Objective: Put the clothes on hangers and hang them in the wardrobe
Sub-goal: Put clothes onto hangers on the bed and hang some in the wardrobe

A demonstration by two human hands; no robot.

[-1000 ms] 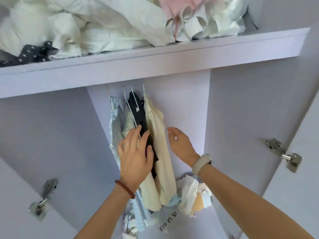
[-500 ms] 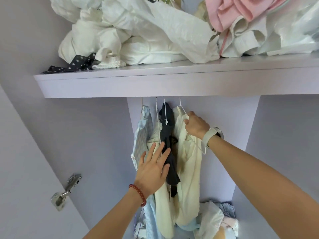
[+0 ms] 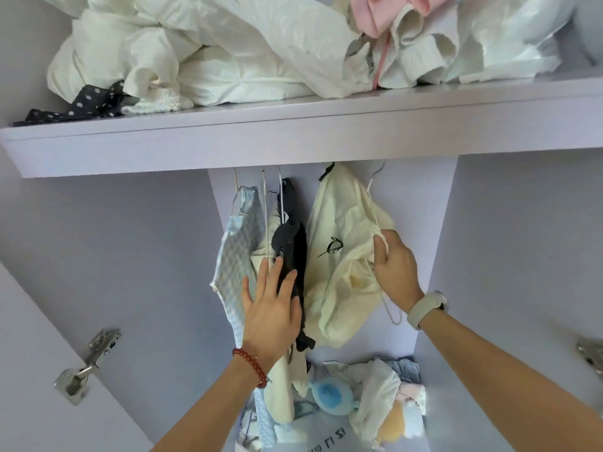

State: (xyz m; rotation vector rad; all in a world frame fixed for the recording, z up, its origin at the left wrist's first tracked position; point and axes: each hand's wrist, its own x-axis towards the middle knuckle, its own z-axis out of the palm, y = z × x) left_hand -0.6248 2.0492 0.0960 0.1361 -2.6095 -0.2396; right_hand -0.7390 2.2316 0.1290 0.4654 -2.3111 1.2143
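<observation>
Now | cream top (image 3: 339, 256): crumpled, black emblem | right hand (image 3: 396, 269) fingers pinching it | left hand (image 3: 272, 308) fingers spread

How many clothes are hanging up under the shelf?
4 that show: a pale blue checked garment leftmost, a cream garment next, a black garment under the left hand, and a cream top the right hand grips. Others may hide between.
</observation>
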